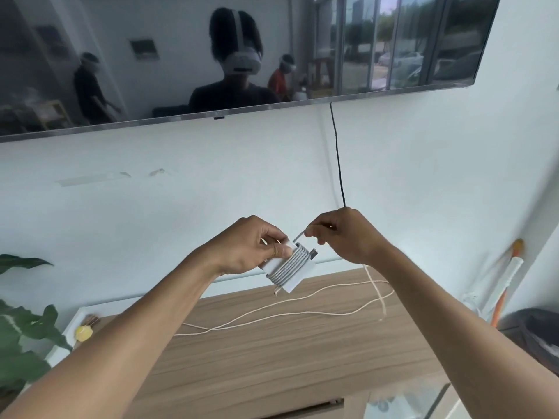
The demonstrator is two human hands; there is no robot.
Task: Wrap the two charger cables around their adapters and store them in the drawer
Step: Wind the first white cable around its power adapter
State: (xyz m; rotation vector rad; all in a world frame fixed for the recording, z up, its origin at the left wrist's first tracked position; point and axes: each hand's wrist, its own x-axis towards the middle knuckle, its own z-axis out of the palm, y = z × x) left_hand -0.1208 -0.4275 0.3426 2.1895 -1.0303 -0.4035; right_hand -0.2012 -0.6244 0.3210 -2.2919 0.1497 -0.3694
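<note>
1. Head view: our left hand (242, 246) grips a white adapter (287, 269) wound with cable coils, held above the wooden cabinet top (272, 343).
2. Our right hand (341, 234) pinches the cable end (298, 237) just above the adapter.
3. A cream cable (302, 313) lies loose on the cabinet top.

The adapter (302, 275) before you is white, banded with even pale-grey coils of its wound cable (286, 266). Below it, the loose cable (302, 313) runs cream across the cabinet top (272, 364), light brown with streaked wood grain. Your wall (211, 192) is pale blue-white, crossed by a black cord (338, 164). The screen (90, 55) is dark, its lower edge silver. At your left are green leaves (21, 337) and a yellow round object (83, 333). At your right is an orange-and-white handle (511, 270).
</note>
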